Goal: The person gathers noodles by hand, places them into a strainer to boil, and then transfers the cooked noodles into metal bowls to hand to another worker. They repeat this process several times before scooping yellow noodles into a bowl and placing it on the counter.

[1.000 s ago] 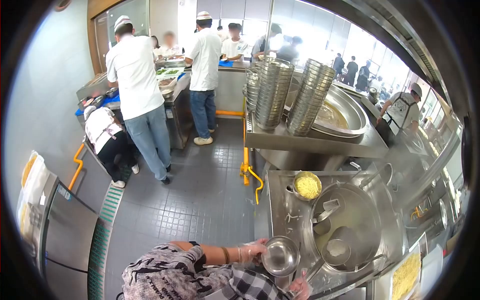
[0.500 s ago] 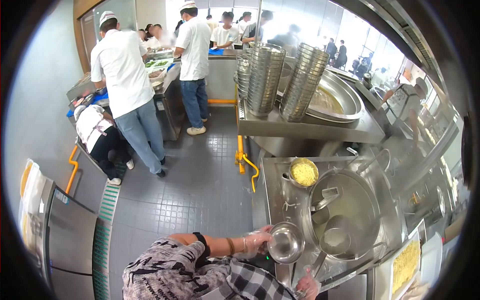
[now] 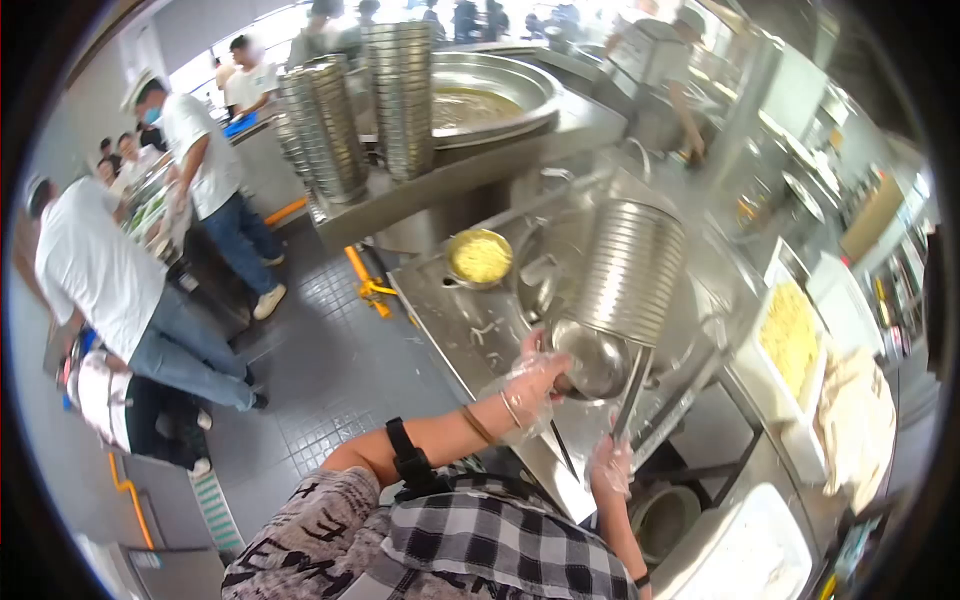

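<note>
My left hand (image 3: 533,388), in a clear plastic glove, grips the rim of a shiny metal bowl (image 3: 588,358). My right hand (image 3: 611,462), gloved too, is closed around the long handle of a noodle strainer (image 3: 637,268), a deep ribbed metal cylinder. The strainer is raised and tilted above the bowl, its lower end at or very near the bowl's rim. Whatever is inside the strainer and the bowl is hidden. Behind them is the wide cooking pot, largely covered by the strainer. A round container of yellow noodles (image 3: 481,258) stands on the steel counter to the left.
Tall stacks of metal bowls (image 3: 405,105) stand at the back beside a large round pan (image 3: 500,110) of broth. On the right, a white tray holds yellow noodles (image 3: 790,335), with a cloth (image 3: 858,425) near it. Several co-workers (image 3: 125,280) are at left and back.
My right hand has lifted the strainer out of the pot and tipped it over the bowl. My left hand has brought the bowl under it. The camera view has turned right.
</note>
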The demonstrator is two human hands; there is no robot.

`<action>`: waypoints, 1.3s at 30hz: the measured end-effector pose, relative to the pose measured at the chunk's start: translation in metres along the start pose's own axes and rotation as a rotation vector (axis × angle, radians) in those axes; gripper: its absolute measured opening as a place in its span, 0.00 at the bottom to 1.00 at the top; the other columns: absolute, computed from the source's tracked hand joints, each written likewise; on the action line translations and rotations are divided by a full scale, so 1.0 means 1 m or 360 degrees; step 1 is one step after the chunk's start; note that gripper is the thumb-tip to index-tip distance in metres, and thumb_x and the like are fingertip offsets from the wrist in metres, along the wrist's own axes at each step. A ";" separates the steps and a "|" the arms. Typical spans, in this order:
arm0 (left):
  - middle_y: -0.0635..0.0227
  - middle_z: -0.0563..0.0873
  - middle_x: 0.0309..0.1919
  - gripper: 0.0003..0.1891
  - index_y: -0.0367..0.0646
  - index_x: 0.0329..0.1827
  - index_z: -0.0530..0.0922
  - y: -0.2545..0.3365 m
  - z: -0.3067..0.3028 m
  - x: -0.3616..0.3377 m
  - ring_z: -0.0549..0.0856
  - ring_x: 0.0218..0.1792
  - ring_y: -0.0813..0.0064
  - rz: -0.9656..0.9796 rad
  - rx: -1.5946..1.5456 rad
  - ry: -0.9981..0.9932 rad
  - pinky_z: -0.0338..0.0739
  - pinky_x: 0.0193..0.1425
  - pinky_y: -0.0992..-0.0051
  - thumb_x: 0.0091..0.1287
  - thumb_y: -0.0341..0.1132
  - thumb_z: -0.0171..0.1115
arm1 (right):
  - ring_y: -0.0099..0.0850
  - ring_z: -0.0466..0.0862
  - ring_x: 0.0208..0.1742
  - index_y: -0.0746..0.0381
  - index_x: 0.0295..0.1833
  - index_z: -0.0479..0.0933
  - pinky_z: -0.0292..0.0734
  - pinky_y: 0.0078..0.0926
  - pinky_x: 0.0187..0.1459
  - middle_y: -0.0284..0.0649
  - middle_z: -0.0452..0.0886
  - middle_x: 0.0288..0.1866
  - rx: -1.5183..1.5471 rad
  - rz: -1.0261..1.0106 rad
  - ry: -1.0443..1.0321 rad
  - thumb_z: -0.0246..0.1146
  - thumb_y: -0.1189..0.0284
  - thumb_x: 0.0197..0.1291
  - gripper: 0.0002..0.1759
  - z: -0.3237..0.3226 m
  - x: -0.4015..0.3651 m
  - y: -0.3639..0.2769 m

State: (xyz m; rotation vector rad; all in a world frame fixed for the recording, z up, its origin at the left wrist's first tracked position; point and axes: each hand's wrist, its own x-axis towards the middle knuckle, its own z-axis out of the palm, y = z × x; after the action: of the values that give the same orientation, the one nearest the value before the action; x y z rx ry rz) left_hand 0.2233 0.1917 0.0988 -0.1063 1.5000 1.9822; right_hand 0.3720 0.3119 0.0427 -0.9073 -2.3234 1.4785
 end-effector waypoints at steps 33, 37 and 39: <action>0.61 0.68 0.51 0.40 0.57 0.66 0.46 -0.023 -0.258 -0.007 0.77 0.44 0.64 0.0032 -0.0433 -0.0205 0.79 0.35 0.62 0.47 0.26 0.50 | 0.39 0.78 0.35 0.67 0.44 0.73 0.74 0.32 0.38 0.48 0.77 0.38 -0.0753 -0.1133 0.0134 0.51 0.68 0.58 0.15 0.047 -0.009 -0.112; 0.60 0.66 0.54 0.40 0.57 0.66 0.45 -0.019 -0.339 -0.054 0.74 0.50 0.61 0.0125 -0.0553 -0.0025 0.77 0.41 0.58 0.48 0.25 0.49 | 0.39 0.78 0.35 0.67 0.45 0.73 0.74 0.32 0.38 0.48 0.77 0.39 -0.0888 -0.1186 0.0191 0.51 0.68 0.58 0.15 0.078 -0.004 -0.161; 0.60 0.64 0.55 0.41 0.56 0.66 0.44 -0.013 -0.375 -0.072 0.72 0.52 0.57 0.0191 -0.0667 0.0113 0.76 0.43 0.54 0.47 0.24 0.49 | 0.39 0.78 0.36 0.67 0.45 0.73 0.74 0.32 0.39 0.48 0.77 0.39 -0.0923 -0.1247 0.0245 0.51 0.68 0.58 0.15 0.090 0.001 -0.185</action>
State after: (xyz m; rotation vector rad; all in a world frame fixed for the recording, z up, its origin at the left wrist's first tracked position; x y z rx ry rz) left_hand 0.1724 -0.1711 -0.0107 -0.2702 1.1331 2.3884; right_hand 0.2564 0.1924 0.1645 -0.1226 -2.5597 0.4206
